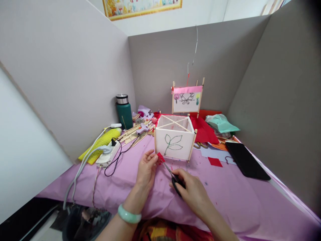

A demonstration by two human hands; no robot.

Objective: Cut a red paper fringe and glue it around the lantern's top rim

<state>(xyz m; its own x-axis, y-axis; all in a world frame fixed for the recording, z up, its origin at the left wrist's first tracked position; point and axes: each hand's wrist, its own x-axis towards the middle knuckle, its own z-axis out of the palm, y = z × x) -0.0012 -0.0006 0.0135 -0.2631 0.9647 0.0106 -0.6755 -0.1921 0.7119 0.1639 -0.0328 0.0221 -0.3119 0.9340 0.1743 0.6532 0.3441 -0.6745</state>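
Note:
My left hand (146, 169) pinches a small red paper scrap (160, 157) just in front of a white box lantern (175, 137) with a leaf drawn on its front panel. My right hand (192, 190) grips black-handled scissors (173, 175), and their blades point up-left into the red scrap. A pale green bangle sits on my left wrist. Both hands hover over the pink tablecloth (225, 197).
A finished lantern (187, 98) with a pink top hangs behind the box. Red paper (204, 130), green paper (220, 123), a black phone (245, 160), a green flask (124, 111), wooden sticks (132, 134), a glue gun (142, 128) and a power strip (108, 154) lie around. Grey partition walls enclose the desk.

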